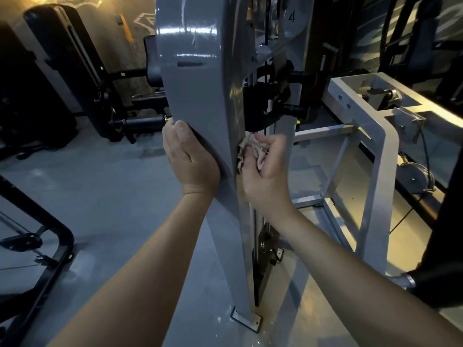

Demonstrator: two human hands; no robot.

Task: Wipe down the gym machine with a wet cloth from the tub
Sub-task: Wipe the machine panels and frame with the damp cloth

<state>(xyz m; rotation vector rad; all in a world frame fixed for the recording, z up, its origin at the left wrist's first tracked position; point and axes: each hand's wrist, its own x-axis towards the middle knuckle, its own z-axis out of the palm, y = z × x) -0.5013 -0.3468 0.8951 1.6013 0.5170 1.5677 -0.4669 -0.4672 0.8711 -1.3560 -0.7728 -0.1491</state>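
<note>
A tall grey upright of the gym machine [200, 78] stands straight in front of me, glossy and bolted to the floor. My left hand [189, 157] grips the upright's left edge at mid-height. My right hand [265, 169] holds a crumpled pale cloth [250, 150] pressed against the upright's right inner edge, just below a black carriage. The tub is not in view.
A light grey frame [375, 151] stands close on the right. Black padded machines [75, 71] fill the left background, and a black tubular base [50, 249] lies at lower left. The weight stack [265, 249] sits low behind the upright. The floor is grey.
</note>
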